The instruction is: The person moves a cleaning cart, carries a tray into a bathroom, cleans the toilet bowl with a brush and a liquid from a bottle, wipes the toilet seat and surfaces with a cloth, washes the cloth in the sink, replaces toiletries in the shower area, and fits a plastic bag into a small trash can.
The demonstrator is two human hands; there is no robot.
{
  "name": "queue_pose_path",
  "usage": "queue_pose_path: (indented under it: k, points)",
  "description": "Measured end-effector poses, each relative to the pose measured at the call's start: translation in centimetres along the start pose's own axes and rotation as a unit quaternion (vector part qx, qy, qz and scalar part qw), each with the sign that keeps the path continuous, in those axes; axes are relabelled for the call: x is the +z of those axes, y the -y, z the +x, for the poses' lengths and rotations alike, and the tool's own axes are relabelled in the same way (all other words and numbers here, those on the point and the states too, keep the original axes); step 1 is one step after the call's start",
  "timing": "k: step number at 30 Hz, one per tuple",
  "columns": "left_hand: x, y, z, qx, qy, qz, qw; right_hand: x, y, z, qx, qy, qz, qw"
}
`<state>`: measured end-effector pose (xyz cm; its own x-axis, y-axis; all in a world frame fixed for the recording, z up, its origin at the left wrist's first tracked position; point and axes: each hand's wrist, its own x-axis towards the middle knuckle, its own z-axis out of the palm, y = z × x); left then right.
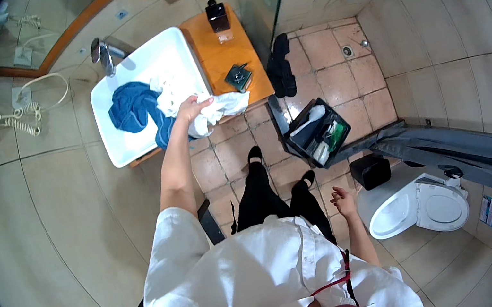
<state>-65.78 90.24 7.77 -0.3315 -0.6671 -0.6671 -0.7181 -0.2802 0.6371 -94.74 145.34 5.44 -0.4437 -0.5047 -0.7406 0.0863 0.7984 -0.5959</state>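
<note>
Shirt (246, 270): white, nearest my camera
Left hand (189, 107): gripping white cloth (228, 105), basin (175, 51) edge
Right hand (344, 201): free, fingers apart
White cloth: gathering step, I'd guess
Blue cloth (134, 107) (also over rim): next pull probably needs it clear

cloths (133, 107) in sink (128, 148) | counter (206, 49) right of sink | bottle (217, 18) on counter | toilet (399, 212) well right of counter

An orange wooden counter (213, 55) carries a white basin (161, 52), a dark bottle (217, 18) and a small dark green dish (238, 77); in the basin lie white cloth (166, 95) and blue cloth (133, 107), the blue draping over the edge; the tiled floor (338, 79) bears a black caddy (336, 114) and a dark bundle (281, 69)
</note>
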Motion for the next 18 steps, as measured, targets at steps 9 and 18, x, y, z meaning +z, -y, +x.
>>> queue_pose_path:
  k: [9, 18]
  points:
    - [-6.8, -1.8, -11.3, 0.161, -0.191, -0.469, 0.847, 7.8, 8.2, 1.7, -0.180, 0.053, 0.055, 0.981]
    - [-11.9, -9.1, -11.7, 0.206, 0.124, -0.375, 0.895, 26.0, 37.6, 5.6, -0.317, 0.197, 0.183, 0.909]
